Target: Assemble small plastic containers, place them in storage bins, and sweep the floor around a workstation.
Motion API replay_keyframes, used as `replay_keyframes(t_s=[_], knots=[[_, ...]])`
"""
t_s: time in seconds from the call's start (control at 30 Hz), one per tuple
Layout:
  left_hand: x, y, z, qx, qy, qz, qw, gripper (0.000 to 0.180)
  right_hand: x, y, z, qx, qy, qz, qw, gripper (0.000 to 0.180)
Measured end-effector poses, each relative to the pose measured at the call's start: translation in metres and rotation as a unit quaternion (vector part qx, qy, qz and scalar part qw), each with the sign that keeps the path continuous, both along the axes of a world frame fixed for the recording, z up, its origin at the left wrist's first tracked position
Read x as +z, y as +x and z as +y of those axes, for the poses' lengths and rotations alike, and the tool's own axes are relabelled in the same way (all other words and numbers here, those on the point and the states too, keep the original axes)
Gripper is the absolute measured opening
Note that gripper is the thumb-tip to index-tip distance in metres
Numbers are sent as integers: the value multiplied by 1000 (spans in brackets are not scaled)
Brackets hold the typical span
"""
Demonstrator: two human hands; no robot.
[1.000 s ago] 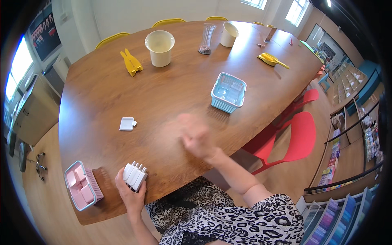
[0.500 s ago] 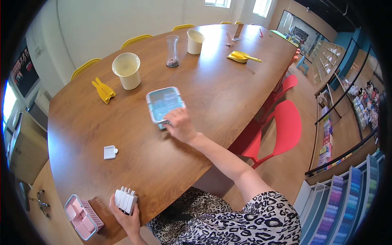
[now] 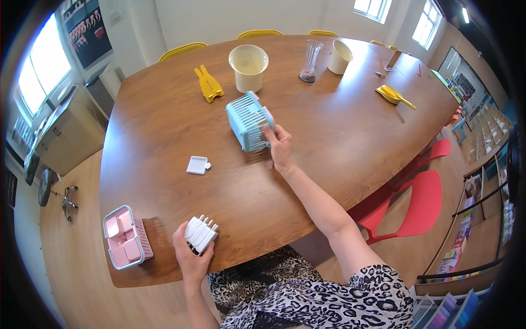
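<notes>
My right hand (image 3: 281, 149) grips the rim of a light blue slatted plastic basket (image 3: 245, 125), which is tipped on its side so its slatted face shows. What the basket holds, if anything, is hidden. Near the front edge of the table, my left hand (image 3: 192, 260) is closed around a cluster of white plastic pieces (image 3: 201, 233) with short prongs at the top. Left of that hand stands a pink basket (image 3: 146, 241) with a pale blue rim, holding several pink blocks (image 3: 131, 248). A small flat white tray-like piece (image 3: 197, 165) lies between the two hands, farther left.
Behind the blue basket are a yellow rabbit-shaped stand (image 3: 209, 85), a cream bucket (image 3: 248, 74), a clear vase (image 3: 310, 61) and another cream bucket (image 3: 339, 57). A yellow dustpan with brush (image 3: 393, 95) lies far right. Red chairs (image 3: 419, 205) line the table's right side.
My right hand has tilted the blue basket from open side up onto its side. The left hand keeps hold of the white pieces. The whole view has swung to the left.
</notes>
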State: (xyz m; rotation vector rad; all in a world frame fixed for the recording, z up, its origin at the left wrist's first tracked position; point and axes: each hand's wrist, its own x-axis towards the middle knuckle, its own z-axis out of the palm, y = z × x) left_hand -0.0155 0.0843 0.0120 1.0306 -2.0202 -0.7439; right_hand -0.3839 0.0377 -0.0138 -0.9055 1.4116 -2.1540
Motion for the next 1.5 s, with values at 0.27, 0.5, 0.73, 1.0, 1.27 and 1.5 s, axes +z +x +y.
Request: replay_keyframes(t_s=[0.27,0.5,0.73,1.0,1.27,1.5], knots=[[0,1,-2,2,-2,-1,1000,69,-6,-37,-1,33,-110,-252,961,35],[2,1,-2,3,-9,7,1000,67,-14,-58,7,23,-69,-435,898,46],[1,4,-2,13,11,19,1000,69,-21,-72,12,44,-126,-527,839,44],[-2,4,-4,8,29,50,998,71,-31,-89,28,156,-235,-423,861,34],[-2,13,-4,-3,30,62,998,74,67,25,51,271,-20,55,961,22],[34,38,6,3,229,309,923,84,88,84,74,389,72,600,696,28]])
